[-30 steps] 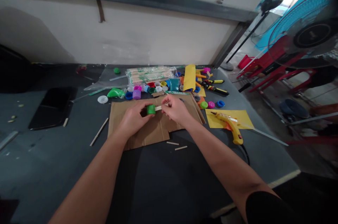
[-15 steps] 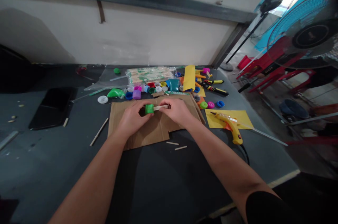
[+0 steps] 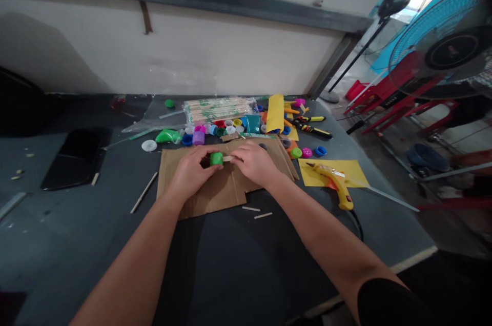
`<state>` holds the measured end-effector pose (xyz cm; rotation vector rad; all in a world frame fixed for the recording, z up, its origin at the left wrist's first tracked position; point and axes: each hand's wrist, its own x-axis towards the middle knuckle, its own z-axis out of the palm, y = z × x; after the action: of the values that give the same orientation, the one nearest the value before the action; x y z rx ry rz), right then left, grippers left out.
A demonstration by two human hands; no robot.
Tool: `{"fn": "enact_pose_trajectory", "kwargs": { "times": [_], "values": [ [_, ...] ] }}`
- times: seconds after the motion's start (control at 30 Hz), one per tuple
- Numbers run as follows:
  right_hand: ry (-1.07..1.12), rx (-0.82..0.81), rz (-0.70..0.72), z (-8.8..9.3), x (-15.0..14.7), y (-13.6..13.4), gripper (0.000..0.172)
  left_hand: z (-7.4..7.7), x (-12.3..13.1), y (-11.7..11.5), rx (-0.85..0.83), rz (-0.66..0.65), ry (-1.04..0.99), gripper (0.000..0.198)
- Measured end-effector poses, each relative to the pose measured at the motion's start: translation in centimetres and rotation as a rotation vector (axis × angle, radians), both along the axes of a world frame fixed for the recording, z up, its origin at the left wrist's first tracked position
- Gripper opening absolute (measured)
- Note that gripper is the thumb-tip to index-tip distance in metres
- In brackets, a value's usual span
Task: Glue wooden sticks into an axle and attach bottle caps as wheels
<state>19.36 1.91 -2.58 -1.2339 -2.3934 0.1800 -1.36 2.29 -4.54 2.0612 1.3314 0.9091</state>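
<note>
My left hand (image 3: 194,169) is closed around the left side of a green bottle cap (image 3: 216,159), thumb and fingers pinching it. From the cap's right side a short pale wooden stick (image 3: 227,159) sticks out. My right hand (image 3: 251,162) pinches that stick between thumb and fingertips, which hide its far end. Both hands are over a piece of brown cardboard (image 3: 207,200) lying on the dark table. Just behind my right hand, a small dark round thing (image 3: 263,146) rests on the cardboard.
Behind the cardboard lie several coloured bottle caps (image 3: 198,138) and a bag of wooden sticks (image 3: 219,109). A yellow glue gun (image 3: 338,182) lies on yellow paper (image 3: 307,175) at right, near pliers (image 3: 313,128). A black phone (image 3: 75,157) is at left; a fan (image 3: 453,49) stands beyond the table.
My right hand has slid a little left along the stick, closer to the green cap, so less of the stick shows. My left hand holds the cap nearly in place.
</note>
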Motion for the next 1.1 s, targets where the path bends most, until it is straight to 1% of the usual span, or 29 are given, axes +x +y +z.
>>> {"fn": "enact_pose_trajectory", "kwargs": {
  "times": [0.3,0.6,0.87,1.1],
  "values": [
    [-0.004,0.063,0.071,-0.71,0.03,0.29,0.019,-0.57,-0.12,0.18,-0.042,0.021,-0.028,0.035],
    [-0.089,0.073,0.121,-0.22,0.05,0.24,0.025,-0.53,-0.07,0.13,-0.057,0.037,-0.006,0.035],
    [-0.090,0.100,0.155,-0.49,0.12,0.47,0.027,-0.86,-0.19,0.25,-0.044,0.020,-0.030,0.036],
    [-0.121,0.099,0.116,-0.04,-0.17,0.12,0.027,-0.63,-0.08,0.17,-0.049,0.039,-0.008,0.035]
  ]
}}
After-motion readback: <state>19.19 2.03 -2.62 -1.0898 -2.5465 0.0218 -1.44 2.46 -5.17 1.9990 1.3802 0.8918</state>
